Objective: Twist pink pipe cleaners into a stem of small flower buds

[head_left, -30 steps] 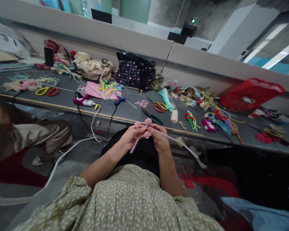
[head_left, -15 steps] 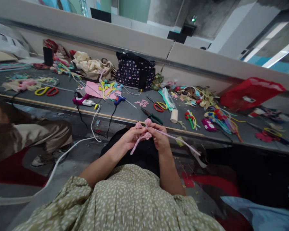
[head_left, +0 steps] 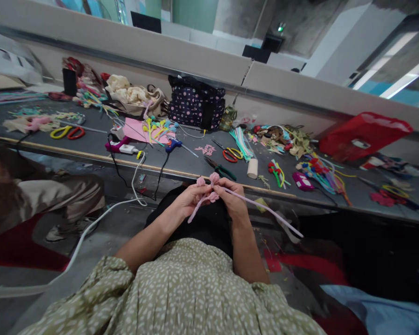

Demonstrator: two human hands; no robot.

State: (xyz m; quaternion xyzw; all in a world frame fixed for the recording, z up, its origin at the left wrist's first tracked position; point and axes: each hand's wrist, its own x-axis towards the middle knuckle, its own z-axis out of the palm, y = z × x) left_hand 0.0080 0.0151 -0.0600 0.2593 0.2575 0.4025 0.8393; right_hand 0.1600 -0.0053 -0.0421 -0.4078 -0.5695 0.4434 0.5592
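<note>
Two hands' fingers (head_left: 199, 191), pinching pink pipe-cleaner (head_left: 209, 186)

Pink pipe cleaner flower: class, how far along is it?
Done: a few small loops bunched at the top of the pink flower. In hand: left hand pinches the bunch, while right hand holds the long straight tail. Left: that tail remains unshaped, trailing right.

Long dark worktable (head_left: 181, 160), pale partition wall (head_left: 181, 56), grey floor (head_left: 118, 228), ceiling strip lights (head_left: 401, 86)
</note>
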